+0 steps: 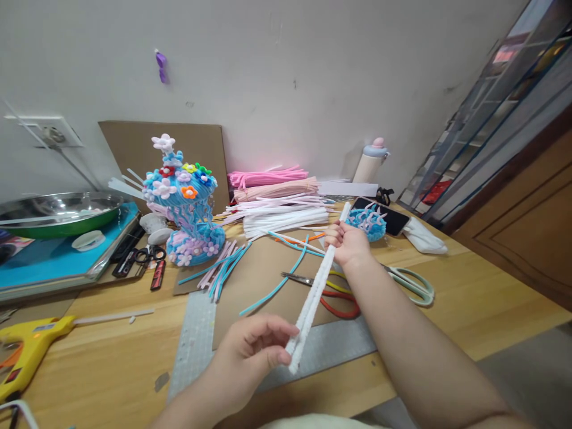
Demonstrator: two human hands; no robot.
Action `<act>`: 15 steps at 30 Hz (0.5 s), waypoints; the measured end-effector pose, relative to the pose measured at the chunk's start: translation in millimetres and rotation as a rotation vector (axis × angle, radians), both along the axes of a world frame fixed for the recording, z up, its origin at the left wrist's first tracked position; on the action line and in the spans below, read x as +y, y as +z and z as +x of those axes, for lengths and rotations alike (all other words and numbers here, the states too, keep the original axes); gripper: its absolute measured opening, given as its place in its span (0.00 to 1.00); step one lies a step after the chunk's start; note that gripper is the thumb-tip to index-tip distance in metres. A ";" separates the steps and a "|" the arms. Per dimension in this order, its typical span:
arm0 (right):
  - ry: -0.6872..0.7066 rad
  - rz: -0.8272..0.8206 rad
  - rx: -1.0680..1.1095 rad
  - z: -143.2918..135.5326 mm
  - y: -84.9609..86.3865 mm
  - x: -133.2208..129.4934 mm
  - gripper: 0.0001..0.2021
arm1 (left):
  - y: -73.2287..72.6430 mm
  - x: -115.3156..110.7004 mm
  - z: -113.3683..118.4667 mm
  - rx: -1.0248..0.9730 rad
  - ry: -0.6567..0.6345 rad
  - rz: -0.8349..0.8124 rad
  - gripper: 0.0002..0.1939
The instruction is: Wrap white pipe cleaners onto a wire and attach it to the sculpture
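White pipe cleaners [318, 287], lying side by side, stretch at a slant between my two hands above the cardboard. My right hand [351, 244] is closed around them near their far end. At the near end, the thumb and fingers of my left hand [254, 351] pinch them. Beneath the pipe cleaners lie scissors [342, 301] with red and yellow handles. A blue pipe cleaner [279, 287] curves across the cardboard sheet [250, 262]. Just beyond my right hand sits a blue fuzzy piece with pale curls [373, 225].
Behind are bundles of white [286, 222] and pink pipe cleaners [270, 176]. A flower-covered blue ornament [183, 190] stands left of them. A yellow glue gun [38, 342] lies front left, pale-green-handled scissors [413, 286] right. A phone [395, 220] and bottle [369, 164] are at the back right.
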State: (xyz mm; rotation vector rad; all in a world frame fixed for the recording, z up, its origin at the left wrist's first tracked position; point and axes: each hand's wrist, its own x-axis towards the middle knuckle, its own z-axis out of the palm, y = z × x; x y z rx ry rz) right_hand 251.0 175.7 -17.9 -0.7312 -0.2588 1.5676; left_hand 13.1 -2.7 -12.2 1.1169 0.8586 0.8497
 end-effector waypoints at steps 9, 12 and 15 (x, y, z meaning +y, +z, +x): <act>0.275 0.219 -0.182 -1.2 58.6 -23.4 0.13 | -11.3 8.6 -2.1 -0.126 -0.025 0.056 0.26; 0.482 0.278 -0.325 -10.8 89.3 -45.7 0.09 | -8.9 17.4 -5.3 -0.064 0.279 0.046 0.19; 0.802 0.470 -0.947 -25.1 99.8 -78.6 0.10 | 1.5 23.4 -11.9 -0.148 0.524 0.049 0.18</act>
